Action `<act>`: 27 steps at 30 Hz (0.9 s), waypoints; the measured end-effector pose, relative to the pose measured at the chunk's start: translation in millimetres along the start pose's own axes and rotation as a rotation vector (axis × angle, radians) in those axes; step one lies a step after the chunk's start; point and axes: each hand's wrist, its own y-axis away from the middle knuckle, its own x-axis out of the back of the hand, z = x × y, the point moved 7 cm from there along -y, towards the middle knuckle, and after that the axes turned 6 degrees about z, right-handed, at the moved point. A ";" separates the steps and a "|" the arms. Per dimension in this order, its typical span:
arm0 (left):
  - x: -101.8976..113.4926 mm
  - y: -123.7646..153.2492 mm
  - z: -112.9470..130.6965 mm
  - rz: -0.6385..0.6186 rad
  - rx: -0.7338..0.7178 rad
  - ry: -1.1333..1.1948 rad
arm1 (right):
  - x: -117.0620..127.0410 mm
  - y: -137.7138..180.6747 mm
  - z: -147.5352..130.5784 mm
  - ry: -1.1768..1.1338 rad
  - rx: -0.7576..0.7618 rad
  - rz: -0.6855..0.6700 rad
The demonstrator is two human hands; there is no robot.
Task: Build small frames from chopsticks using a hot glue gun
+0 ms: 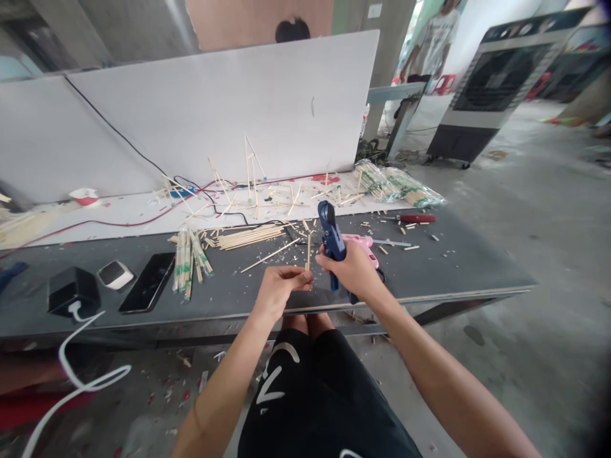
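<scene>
My left hand (280, 287) is closed in a pinch on a short wooden stick (309, 250) that stands upright above the table's front edge. My right hand (352, 270) is wrapped round a blue glue gun (330, 240), nozzle up, close beside the stick. A pink glue gun (363, 243) lies on the dark table (453, 267) just behind my right hand. Loose wooden sticks (248, 236) are scattered across the table.
A phone (147, 282), a small white device (115, 275), a black box (72, 290) with a white cable and wrapped stick bundles (188, 259) lie left. Stick packets (400, 185) and a red-handled tool (414, 218) lie right. Glued stick frames (252, 166) stand before white boards. A fan unit (496, 83) stands far right.
</scene>
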 end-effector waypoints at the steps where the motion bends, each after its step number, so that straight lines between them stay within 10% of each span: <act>1: 4.0 -0.6 2.0 0.016 -0.002 -0.016 | 6.3 1.1 -1.5 0.093 0.006 0.007; 8: 23.5 -2.2 24.6 0.115 -0.118 -0.216 | 14.3 21.0 11.9 0.565 -0.021 -0.155; 27: 2.0 15.2 62.8 0.143 -0.413 -0.919 | -21.3 44.8 6.8 0.539 -0.070 -0.351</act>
